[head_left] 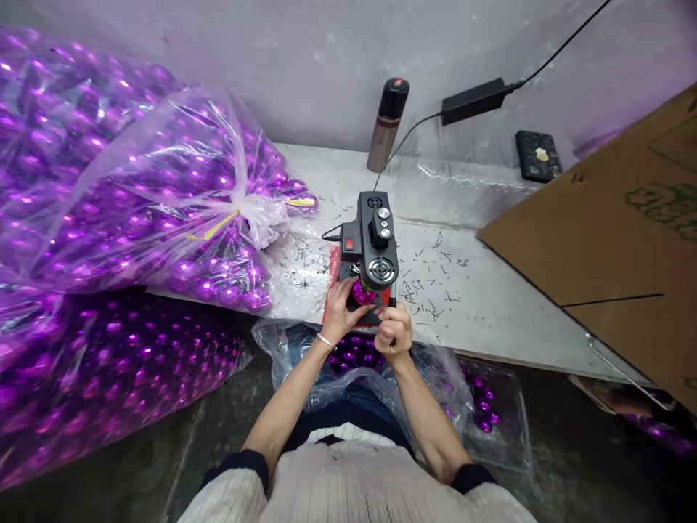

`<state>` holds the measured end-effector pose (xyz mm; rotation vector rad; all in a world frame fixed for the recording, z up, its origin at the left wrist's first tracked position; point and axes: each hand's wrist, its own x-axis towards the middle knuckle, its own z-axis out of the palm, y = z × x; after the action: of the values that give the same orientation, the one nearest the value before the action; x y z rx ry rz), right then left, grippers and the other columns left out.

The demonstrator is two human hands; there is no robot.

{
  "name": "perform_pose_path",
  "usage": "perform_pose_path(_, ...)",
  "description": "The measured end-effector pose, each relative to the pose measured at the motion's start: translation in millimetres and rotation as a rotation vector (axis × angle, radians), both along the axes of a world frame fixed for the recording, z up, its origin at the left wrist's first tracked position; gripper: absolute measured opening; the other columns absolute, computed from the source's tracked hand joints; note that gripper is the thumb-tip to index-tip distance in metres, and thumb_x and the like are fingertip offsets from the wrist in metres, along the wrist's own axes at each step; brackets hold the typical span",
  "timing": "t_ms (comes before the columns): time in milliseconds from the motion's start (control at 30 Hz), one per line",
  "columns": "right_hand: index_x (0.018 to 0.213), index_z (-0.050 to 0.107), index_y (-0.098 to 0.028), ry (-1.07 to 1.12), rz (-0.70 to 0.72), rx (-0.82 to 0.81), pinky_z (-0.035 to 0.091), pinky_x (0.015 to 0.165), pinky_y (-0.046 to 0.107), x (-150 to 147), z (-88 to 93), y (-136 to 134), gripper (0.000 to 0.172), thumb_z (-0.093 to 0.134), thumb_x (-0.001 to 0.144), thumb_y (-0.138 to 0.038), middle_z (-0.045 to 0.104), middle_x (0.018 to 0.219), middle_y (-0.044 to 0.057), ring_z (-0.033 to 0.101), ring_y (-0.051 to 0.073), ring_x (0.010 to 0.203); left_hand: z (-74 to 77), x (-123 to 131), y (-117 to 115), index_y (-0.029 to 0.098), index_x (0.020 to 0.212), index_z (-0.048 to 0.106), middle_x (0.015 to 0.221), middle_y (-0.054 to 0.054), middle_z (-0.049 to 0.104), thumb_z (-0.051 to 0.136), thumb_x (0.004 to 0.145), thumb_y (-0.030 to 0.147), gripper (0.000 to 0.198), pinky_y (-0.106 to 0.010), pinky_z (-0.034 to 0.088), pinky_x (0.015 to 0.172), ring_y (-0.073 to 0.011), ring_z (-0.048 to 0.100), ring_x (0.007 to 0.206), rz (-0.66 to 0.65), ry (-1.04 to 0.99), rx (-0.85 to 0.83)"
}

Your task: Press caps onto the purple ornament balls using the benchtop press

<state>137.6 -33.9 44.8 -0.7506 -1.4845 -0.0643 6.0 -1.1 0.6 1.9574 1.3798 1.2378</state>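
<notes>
Two hands are held at the front of a small black machine (369,247), with a purple bauble (363,293) between them.

The bauble is pressed under the machine's front edge, at the near edge of the table (490,305). It is gripped by the left hand (342,311), whose fingers are curled around its side. The right hand (393,330) is closed into a loose fist just beside it; whether anything is pinched there cannot be told. Large clear bags of purple baubles (136,189) are piled to the left, and a flask (388,123) is stood by the wall.
</notes>
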Motion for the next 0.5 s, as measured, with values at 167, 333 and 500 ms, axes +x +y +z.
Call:
perform_pose_path(167, 0.074, 0.049, -0.023, 0.051, -0.119, -0.104, 0.048, 0.060, 0.032, -3, 35.1, -8, 0.030, 0.039, 0.102, -0.026, 0.056, 0.074, -0.001, 0.057, 0.013, 0.063, -1.9, 0, 3, 0.019, 0.137, 0.056, 0.129, -0.016, 0.067, 0.075, 0.084, 0.057, 0.068, -0.050, 0.049, 0.107, -0.0317, 0.064, 0.122, -0.010, -0.004, 0.024)
perform_pose_path(333, 0.072, 0.050, -0.022, 0.066, -0.169, -0.211, 0.043, 0.057, 0.029, -3, 78.7, -14, 0.027, 0.047, 0.098, -0.017, 0.060, 0.074, 0.000, 0.056, 0.012, 0.064, 2.5, -4, -12, 0.018, 0.145, 0.047, 0.135, -0.018, 0.064, 0.069, 0.092, 0.048, 0.065, -0.050, 0.049, 0.110, -0.0307, 0.061, 0.130, -0.051, 0.011, 0.103)
perform_pose_path(500, 0.071, 0.053, -0.021, 0.042, -0.140, -0.187, 0.046, 0.059, 0.029, 1, 74.5, -15, 0.026, 0.049, 0.096, -0.017, 0.062, 0.074, 0.001, 0.060, 0.013, 0.066, -10.2, -17, -63, 0.020, 0.155, 0.033, 0.135, -0.017, 0.064, 0.057, 0.098, 0.032, 0.063, -0.053, 0.046, 0.114, -0.0275, 0.061, 0.130, -0.147, 0.176, 0.254)
